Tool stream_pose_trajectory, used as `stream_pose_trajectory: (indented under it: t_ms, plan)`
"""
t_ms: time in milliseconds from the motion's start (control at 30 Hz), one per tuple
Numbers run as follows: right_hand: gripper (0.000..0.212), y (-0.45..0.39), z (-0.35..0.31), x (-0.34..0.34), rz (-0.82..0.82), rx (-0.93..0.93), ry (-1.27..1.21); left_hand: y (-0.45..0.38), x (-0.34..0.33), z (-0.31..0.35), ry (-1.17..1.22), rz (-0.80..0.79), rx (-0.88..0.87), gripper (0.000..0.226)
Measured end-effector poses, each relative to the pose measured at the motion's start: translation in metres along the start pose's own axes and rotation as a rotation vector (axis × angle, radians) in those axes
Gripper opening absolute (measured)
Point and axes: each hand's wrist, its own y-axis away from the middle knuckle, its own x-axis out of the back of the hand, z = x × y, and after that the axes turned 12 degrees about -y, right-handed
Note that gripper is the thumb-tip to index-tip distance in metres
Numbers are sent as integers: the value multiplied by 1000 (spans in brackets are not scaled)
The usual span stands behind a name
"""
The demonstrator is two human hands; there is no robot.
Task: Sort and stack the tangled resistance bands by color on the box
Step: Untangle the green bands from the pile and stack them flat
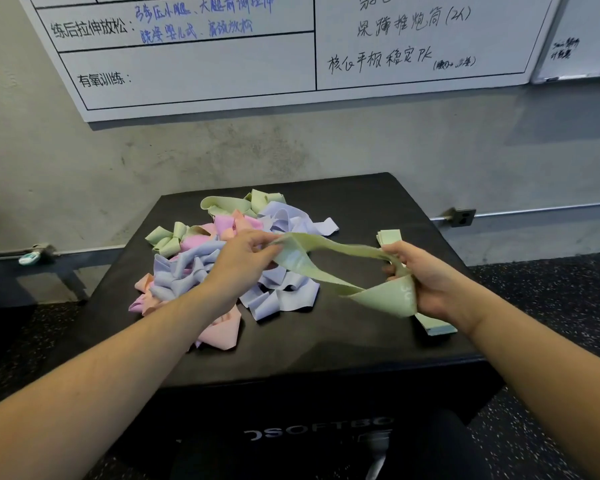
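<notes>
A tangled heap of green, lavender, pink and peach resistance bands (201,261) lies on the left half of the black box (326,341). A pale green band (326,258) is stretched in the air above the box between both hands. My left hand (246,258) pinches its left end just over the heap. My right hand (420,275) grips its right end, and the band's loop hangs below that hand. A flat stack of green bands (390,236) lies on the box's right side, partly hidden behind my right hand.
The box stands against a grey concrete wall with a large whiteboard (257,64) above it. A metal rail with a bracket (459,216) runs along the wall at the right. Dark speckled floor surrounds the box.
</notes>
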Motion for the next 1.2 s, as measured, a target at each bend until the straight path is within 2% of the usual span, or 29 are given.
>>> stream_pose_trajectory:
  t_ms: [67,133,200,300,433,533,633,800,900,1000,1100,1200]
  plan:
    - [13,8,1,1,-79,-23,146,-3,1,-2,129,14,66,14]
    - [31,8,5,5,-137,-19,317,-5,0,-3,301,-1,132,17]
    - [41,2,10,10,-73,21,444,-5,0,1,476,-24,140,18]
    - [34,-6,15,18,4,64,563,-4,-4,6,584,27,115,15]
    - [28,-11,19,26,42,110,726,-7,-9,12,545,203,57,17]
    - [15,-9,19,28,115,125,783,-7,-11,13,520,260,30,17]
    - [16,-4,19,30,80,98,570,-9,-12,4,455,287,29,17]
    - [28,1,15,27,-80,112,-85,-12,-13,-22,400,288,141,16]
    - [25,4,15,23,-140,150,-337,-13,-15,-34,332,277,164,16]
    - [26,5,18,14,-190,97,-380,-16,-13,-39,360,298,210,12]
    - [31,2,21,6,-141,21,-304,-18,-9,-35,376,313,177,14]
    - [17,2,19,1,-104,7,-242,-18,-7,-25,390,304,114,12]
